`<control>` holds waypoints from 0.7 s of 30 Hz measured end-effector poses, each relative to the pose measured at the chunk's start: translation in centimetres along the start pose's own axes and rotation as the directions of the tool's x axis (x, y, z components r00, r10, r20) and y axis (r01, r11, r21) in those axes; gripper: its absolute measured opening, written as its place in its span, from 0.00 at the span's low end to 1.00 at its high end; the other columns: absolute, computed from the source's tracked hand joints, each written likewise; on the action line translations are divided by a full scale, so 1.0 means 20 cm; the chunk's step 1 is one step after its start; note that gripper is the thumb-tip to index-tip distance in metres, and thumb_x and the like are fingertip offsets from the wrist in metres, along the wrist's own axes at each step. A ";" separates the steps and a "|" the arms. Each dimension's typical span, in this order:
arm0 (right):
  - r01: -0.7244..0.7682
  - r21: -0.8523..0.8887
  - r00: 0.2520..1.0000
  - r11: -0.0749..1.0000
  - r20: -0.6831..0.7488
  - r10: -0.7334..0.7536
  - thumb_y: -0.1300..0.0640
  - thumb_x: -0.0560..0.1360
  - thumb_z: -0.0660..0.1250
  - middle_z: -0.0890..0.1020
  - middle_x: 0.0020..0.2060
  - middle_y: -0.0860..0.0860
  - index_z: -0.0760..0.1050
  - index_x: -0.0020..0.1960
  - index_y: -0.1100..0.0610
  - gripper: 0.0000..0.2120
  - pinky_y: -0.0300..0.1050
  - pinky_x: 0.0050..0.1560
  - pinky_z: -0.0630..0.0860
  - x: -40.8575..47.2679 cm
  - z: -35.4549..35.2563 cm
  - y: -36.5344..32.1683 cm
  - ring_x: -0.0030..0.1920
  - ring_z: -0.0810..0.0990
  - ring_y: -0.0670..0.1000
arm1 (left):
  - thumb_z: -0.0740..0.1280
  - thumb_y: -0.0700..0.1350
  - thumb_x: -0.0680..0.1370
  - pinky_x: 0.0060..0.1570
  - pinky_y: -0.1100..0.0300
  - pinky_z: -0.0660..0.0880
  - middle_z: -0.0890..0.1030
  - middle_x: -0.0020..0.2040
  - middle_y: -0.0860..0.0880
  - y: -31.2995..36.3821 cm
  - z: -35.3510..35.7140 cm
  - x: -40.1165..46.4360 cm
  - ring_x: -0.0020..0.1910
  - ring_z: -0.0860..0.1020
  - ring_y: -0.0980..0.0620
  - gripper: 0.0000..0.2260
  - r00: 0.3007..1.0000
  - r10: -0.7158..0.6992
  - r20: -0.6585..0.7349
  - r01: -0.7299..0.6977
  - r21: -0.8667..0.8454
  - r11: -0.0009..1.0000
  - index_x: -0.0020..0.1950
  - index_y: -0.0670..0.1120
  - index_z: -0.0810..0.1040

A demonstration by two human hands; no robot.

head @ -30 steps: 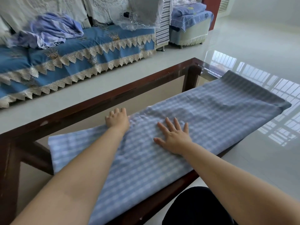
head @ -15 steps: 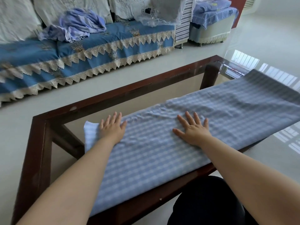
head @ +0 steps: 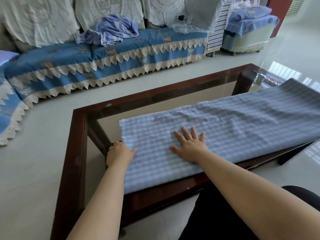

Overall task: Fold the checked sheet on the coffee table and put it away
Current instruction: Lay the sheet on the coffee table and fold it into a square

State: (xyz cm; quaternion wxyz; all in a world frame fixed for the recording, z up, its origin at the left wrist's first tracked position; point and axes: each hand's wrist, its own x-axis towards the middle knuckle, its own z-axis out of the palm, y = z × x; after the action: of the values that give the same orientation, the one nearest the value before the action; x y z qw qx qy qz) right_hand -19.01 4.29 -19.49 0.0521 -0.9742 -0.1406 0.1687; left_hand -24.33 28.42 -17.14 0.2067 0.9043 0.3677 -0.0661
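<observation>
The checked sheet (head: 225, 132) lies folded into a long strip along the near side of the glass-topped table (head: 76, 153), running off to the right. The left hand (head: 119, 154) has its grip closed on the strip's left end, fingers curled under the edge and thumb on top. The right hand (head: 190, 146) presses flat on the cloth just beside it, fingers spread.

I can read no words, numbers, labels or brand marks anywhere in front of me; the small dark device (head: 181, 18) on the sofa at about one o'clock is too blurred to show any lettering.
</observation>
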 end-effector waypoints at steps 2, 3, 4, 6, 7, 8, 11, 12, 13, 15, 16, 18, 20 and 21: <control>-0.002 0.017 1.000 1.000 -0.023 0.002 0.28 0.74 0.42 0.38 0.77 0.47 0.38 0.77 0.41 0.36 0.64 0.72 0.34 -0.02 0.02 -0.01 0.76 0.33 0.56 | 0.70 0.59 0.73 0.42 0.54 0.73 0.78 0.57 0.42 -0.04 -0.01 -0.04 0.53 0.78 0.41 0.29 0.999 0.003 0.040 -0.004 0.027 1.000 0.62 0.39 0.68; 0.005 0.024 1.000 1.000 -0.026 -0.004 0.30 0.75 0.42 0.38 0.77 0.47 0.38 0.77 0.42 0.35 0.63 0.73 0.34 -0.04 0.03 -0.02 0.76 0.33 0.55 | 0.70 0.59 0.73 0.41 0.55 0.73 0.79 0.53 0.44 -0.06 -0.02 -0.04 0.50 0.79 0.43 0.27 0.998 0.015 0.067 -0.016 0.013 1.000 0.60 0.39 0.70; 0.014 0.032 1.000 0.999 -0.024 -0.013 0.31 0.76 0.43 0.38 0.77 0.47 0.38 0.77 0.43 0.34 0.62 0.73 0.34 -0.05 0.03 -0.02 0.76 0.33 0.55 | 0.71 0.57 0.73 0.41 0.55 0.74 0.80 0.49 0.45 -0.07 -0.03 -0.04 0.46 0.80 0.44 0.24 0.994 0.036 0.107 -0.032 -0.033 0.999 0.58 0.40 0.73; 0.033 0.067 0.999 0.997 -0.015 -0.032 0.35 0.78 0.45 0.39 0.77 0.47 0.39 0.77 0.44 0.32 0.60 0.73 0.33 -0.07 0.04 -0.02 0.76 0.34 0.53 | 0.72 0.49 0.74 0.47 0.54 0.77 0.81 0.48 0.45 -0.08 -0.06 -0.01 0.45 0.80 0.46 0.15 0.970 0.097 0.222 -0.035 -0.267 0.963 0.54 0.40 0.77; 0.039 0.097 0.999 0.995 -0.014 -0.038 0.37 0.79 0.46 0.40 0.78 0.47 0.41 0.78 0.44 0.31 0.59 0.74 0.33 -0.07 0.04 -0.01 0.76 0.34 0.52 | 0.72 0.45 0.75 0.50 0.53 0.76 0.82 0.51 0.45 -0.08 -0.09 0.01 0.47 0.80 0.47 0.13 0.946 0.136 0.293 -0.006 -0.407 0.914 0.55 0.40 0.78; 0.044 0.121 0.999 0.992 -0.019 -0.042 0.39 0.79 0.47 0.41 0.78 0.47 0.42 0.78 0.44 0.30 0.58 0.74 0.34 -0.08 0.04 0.00 0.77 0.35 0.51 | 0.71 0.43 0.75 0.52 0.53 0.76 0.82 0.55 0.45 -0.08 -0.13 0.01 0.50 0.80 0.48 0.13 0.911 0.189 0.366 0.031 -0.519 0.854 0.59 0.42 0.77; 0.054 0.088 0.997 0.995 -0.051 -0.049 0.41 0.80 0.46 0.43 0.78 0.45 0.44 0.77 0.43 0.27 0.57 0.75 0.41 -0.06 0.01 0.03 0.77 0.40 0.50 | 0.68 0.40 0.77 0.49 0.55 0.76 0.81 0.57 0.50 -0.09 -0.19 -0.02 0.54 0.79 0.50 0.18 0.803 0.338 0.491 0.050 -0.621 0.782 0.66 0.51 0.72; 0.048 0.061 0.998 0.997 -0.042 -0.046 0.41 0.80 0.45 0.43 0.78 0.45 0.44 0.77 0.43 0.27 0.59 0.75 0.42 -0.03 -0.02 0.03 0.77 0.41 0.50 | 0.67 0.40 0.77 0.51 0.53 0.77 0.81 0.57 0.50 -0.09 -0.20 -0.03 0.55 0.79 0.49 0.19 0.797 0.357 0.487 0.036 -0.628 0.777 0.67 0.52 0.71; 0.035 0.042 0.999 0.998 -0.021 -0.034 0.40 0.80 0.44 0.42 0.78 0.44 0.43 0.77 0.42 0.27 0.64 0.73 0.41 0.01 -0.05 0.02 0.77 0.41 0.51 | 0.66 0.39 0.77 0.54 0.51 0.77 0.81 0.57 0.50 -0.09 -0.21 -0.04 0.56 0.79 0.48 0.19 0.799 0.374 0.471 0.032 -0.654 0.756 0.66 0.53 0.70; 0.002 0.041 1.000 0.999 0.028 -0.003 0.38 0.79 0.44 0.40 0.77 0.42 0.41 0.77 0.41 0.28 0.72 0.70 0.39 0.12 -0.12 0.00 0.77 0.38 0.53 | 0.65 0.38 0.78 0.53 0.49 0.77 0.82 0.56 0.47 -0.08 -0.24 -0.06 0.55 0.80 0.45 0.17 0.802 0.410 0.436 0.066 -0.746 0.663 0.63 0.54 0.72; -0.007 0.045 0.999 0.999 0.045 0.005 0.37 0.79 0.44 0.40 0.77 0.42 0.41 0.77 0.41 0.29 0.74 0.68 0.39 0.17 -0.16 -0.01 0.77 0.38 0.54 | 0.65 0.38 0.77 0.52 0.49 0.78 0.82 0.55 0.46 -0.07 -0.27 -0.08 0.54 0.81 0.44 0.16 0.790 0.433 0.433 0.096 -0.786 0.611 0.62 0.54 0.73; -0.006 0.036 0.998 0.999 0.057 0.004 0.37 0.79 0.45 0.41 0.77 0.42 0.40 0.77 0.41 0.29 0.75 0.69 0.42 0.25 -0.21 -0.03 0.77 0.39 0.55 | 0.65 0.38 0.77 0.51 0.48 0.78 0.83 0.55 0.45 -0.05 -0.30 -0.11 0.54 0.82 0.42 0.16 0.764 0.478 0.433 0.123 -0.825 0.551 0.62 0.53 0.73; -0.012 0.030 0.998 0.999 0.060 0.010 0.37 0.78 0.45 0.43 0.77 0.42 0.42 0.77 0.41 0.30 0.72 0.70 0.45 0.32 -0.25 -0.03 0.77 0.42 0.57 | 0.68 0.39 0.74 0.49 0.48 0.79 0.82 0.56 0.43 -0.01 -0.34 -0.14 0.54 0.82 0.42 0.19 0.746 0.513 0.424 0.125 -0.847 0.518 0.63 0.51 0.73; -0.013 0.024 0.997 1.000 0.074 0.011 0.36 0.77 0.46 0.45 0.77 0.42 0.43 0.77 0.41 0.31 0.70 0.71 0.45 0.34 -0.27 -0.02 0.77 0.43 0.58 | 0.69 0.39 0.73 0.48 0.49 0.80 0.82 0.56 0.43 0.01 -0.35 -0.15 0.53 0.82 0.41 0.21 0.743 0.528 0.411 0.125 -0.861 0.494 0.64 0.50 0.72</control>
State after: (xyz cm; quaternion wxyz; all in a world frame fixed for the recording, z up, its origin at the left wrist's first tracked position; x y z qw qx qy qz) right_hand -11.03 6.39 -16.48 0.0580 -0.9674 -0.1345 0.2066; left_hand -26.56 29.29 -9.87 0.7366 0.6440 0.1415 -0.1506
